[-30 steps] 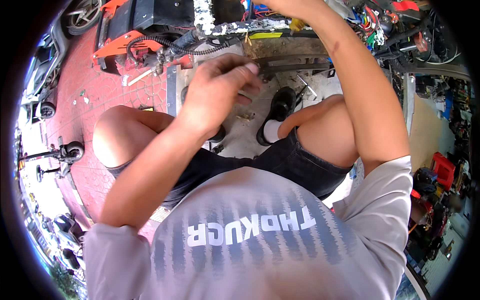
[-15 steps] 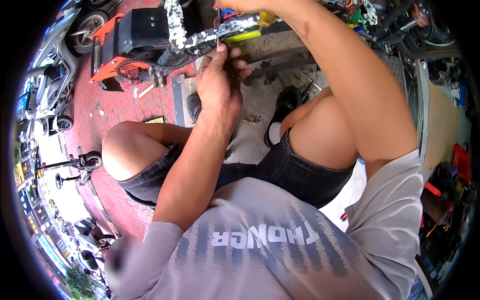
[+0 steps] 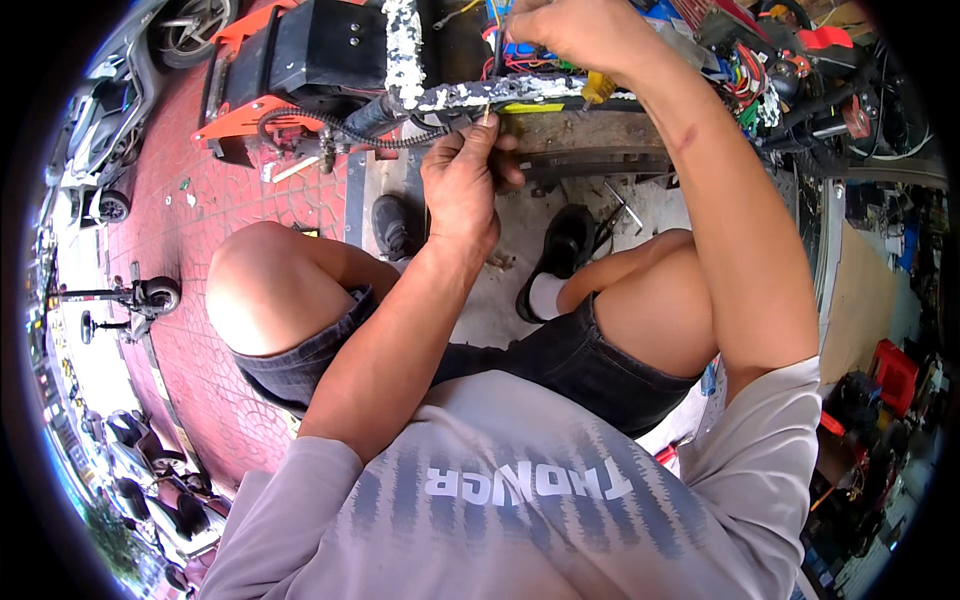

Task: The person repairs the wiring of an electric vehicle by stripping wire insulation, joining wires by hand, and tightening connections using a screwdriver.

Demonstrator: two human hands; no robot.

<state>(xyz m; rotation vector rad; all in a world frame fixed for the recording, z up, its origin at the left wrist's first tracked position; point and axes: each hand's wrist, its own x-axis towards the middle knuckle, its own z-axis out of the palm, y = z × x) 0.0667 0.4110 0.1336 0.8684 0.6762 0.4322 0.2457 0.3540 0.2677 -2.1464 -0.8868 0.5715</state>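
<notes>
My left hand (image 3: 462,190) reaches up under a black bar with flaking white patches (image 3: 470,94). Its thumb and forefinger pinch a thin tan piece (image 3: 487,115) just below that bar; what it belongs to is unclear. Above the bar, my right hand (image 3: 585,38) is closed with fingertips together, beside a thin upright black rod (image 3: 498,52). Whether those fingers grip the rod or something else cannot be made out. A yellow connector (image 3: 598,88) hangs at the bar below my right wrist, and a bright yellow strip (image 3: 533,107) lies along its underside.
Left of the bar stands a black box (image 3: 325,45) in an orange frame (image 3: 245,115), with a ribbed black cable (image 3: 345,138). Tangled coloured wires (image 3: 750,75) fill the upper right. A metal tool (image 3: 625,205) lies near my right shoe (image 3: 568,240). Scooters stand at the left.
The view has shifted, so the bar and both hands sit lower and farther right in it. More of my right hand shows. The left hand keeps its pinch under the bar.
</notes>
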